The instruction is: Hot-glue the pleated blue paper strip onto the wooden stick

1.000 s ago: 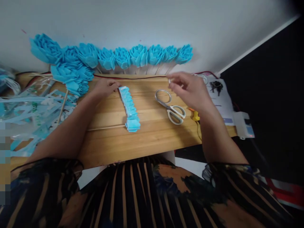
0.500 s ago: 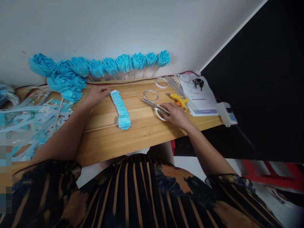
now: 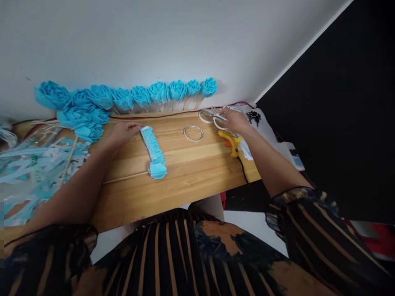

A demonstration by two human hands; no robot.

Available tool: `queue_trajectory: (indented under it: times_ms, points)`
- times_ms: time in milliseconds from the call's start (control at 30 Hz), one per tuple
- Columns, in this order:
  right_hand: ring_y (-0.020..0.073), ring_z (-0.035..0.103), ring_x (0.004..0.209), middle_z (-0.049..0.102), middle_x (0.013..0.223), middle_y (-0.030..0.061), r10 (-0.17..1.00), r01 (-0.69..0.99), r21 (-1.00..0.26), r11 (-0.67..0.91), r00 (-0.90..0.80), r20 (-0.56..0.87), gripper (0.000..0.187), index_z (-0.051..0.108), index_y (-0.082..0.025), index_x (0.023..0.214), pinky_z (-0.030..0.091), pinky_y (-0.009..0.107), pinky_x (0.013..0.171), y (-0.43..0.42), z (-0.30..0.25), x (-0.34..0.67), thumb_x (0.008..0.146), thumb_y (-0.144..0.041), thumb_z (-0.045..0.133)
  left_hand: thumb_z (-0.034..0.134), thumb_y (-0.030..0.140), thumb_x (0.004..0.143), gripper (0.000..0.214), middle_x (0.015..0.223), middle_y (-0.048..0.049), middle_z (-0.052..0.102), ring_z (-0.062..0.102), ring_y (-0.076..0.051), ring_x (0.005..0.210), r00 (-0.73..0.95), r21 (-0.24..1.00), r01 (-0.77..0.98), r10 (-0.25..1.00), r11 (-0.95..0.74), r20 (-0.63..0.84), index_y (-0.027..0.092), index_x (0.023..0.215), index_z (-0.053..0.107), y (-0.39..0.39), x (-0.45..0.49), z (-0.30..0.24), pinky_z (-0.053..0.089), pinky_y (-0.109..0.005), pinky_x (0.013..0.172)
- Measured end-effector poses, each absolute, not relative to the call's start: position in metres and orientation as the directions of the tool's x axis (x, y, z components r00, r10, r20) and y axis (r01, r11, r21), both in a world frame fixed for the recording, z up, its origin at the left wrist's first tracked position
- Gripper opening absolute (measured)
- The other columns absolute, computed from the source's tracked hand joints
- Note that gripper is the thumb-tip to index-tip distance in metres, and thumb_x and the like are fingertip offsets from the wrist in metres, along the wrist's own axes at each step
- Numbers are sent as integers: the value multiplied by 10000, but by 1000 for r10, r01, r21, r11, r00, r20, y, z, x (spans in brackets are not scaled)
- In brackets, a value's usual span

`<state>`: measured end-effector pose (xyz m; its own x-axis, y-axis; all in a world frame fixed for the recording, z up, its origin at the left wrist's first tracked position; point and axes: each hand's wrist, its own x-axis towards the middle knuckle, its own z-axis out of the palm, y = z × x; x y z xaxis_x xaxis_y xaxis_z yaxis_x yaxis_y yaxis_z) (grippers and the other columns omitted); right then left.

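My left hand (image 3: 125, 133) rests on the table at the far end of a pleated light-blue strip (image 3: 153, 147), its fingertips pinched on that end. The strip's near end is bunched around a thin wooden stick (image 3: 126, 178) that points left. In my right hand (image 3: 235, 120) is a pair of scissors (image 3: 212, 114) with white handles, held over the back of the table above a white tape roll. Just in front of that hand lies a yellow glue gun (image 3: 232, 140). Between the hands is another thin tape roll (image 3: 194, 140).
Several blue crepe-like flowers (image 3: 159, 91) on sticks line the wall. Blue and white scraps (image 3: 55, 160) with clear plastic cover the left side. Keys (image 3: 254, 117) lie on papers at the back right. A white box (image 3: 291, 154) sits near the right edge.
My right hand has carried the scissors away from me, from beside the glue gun to the back of the table. My left hand stays at the strip's end. The view has shifted slightly.
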<state>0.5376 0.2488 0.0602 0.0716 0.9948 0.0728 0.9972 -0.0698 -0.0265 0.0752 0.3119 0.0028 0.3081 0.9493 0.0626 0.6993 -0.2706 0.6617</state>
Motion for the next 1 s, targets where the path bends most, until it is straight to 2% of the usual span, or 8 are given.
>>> queue_trajectory:
  times_ms: [167,267,333,433,567,633,700,1000]
  points:
    - [311,671,1023,759,1156,199,994,995,-87,-55,63,90,380,675,-111,1279,484,374,840,248,53,527,967,-319,612,544,493,822,364,1028,-51,782,679,-277,1037,322,671,694,946,-260,33,211,933,746,311,75,6,510,-323,945]
    - [326,634,1146,733,1213,181,975,985,-108,135,-113,189,325,716,-148,1220,474,424,960,228,51,496,1015,-328,540,554,466,830,332,1027,-38,783,683,-286,1027,325,677,694,946,-245,10,220,932,751,313,73,4,505,-326,927]
    - [309,630,1167,731,1226,140,953,941,-168,293,-275,123,296,724,-182,1212,467,429,1009,212,44,469,1009,-326,563,574,474,827,330,1004,-34,783,682,-286,1011,327,690,680,945,-247,16,217,922,756,314,72,1,502,-321,899]
    - [313,618,1159,726,1182,144,954,927,-226,300,-286,91,194,737,-177,1090,460,445,1016,196,31,436,957,-267,627,589,518,835,427,1012,-44,776,667,-252,980,316,719,646,947,-258,56,182,1029,769,315,72,-2,494,-304,846]
    - [235,650,891,733,936,88,976,756,-616,219,-172,135,141,676,-184,884,494,378,846,183,24,411,948,-289,608,583,518,873,596,1036,-69,749,645,-197,915,228,729,620,956,-290,186,115,1298,690,305,81,16,481,-296,822]
    - [191,636,779,735,888,57,970,521,-826,216,-212,119,206,654,-193,903,496,334,750,175,29,403,947,-390,615,581,466,896,527,1096,-87,745,655,-208,955,253,738,541,915,-403,314,142,1296,695,290,90,38,495,-324,880]
    - [173,637,761,746,884,53,949,341,-914,221,-290,122,263,652,-193,913,498,319,731,167,40,396,931,-455,643,595,465,916,457,1158,-94,739,660,-222,1022,373,736,429,845,-523,383,160,1230,725,269,101,63,502,-331,914]
    - [169,647,719,740,792,26,924,343,-860,377,-204,324,259,747,-220,865,487,298,661,145,91,367,899,-476,722,682,532,902,355,851,-46,736,605,-151,716,746,812,213,627,-543,224,211,1001,798,208,131,108,436,-257,626]
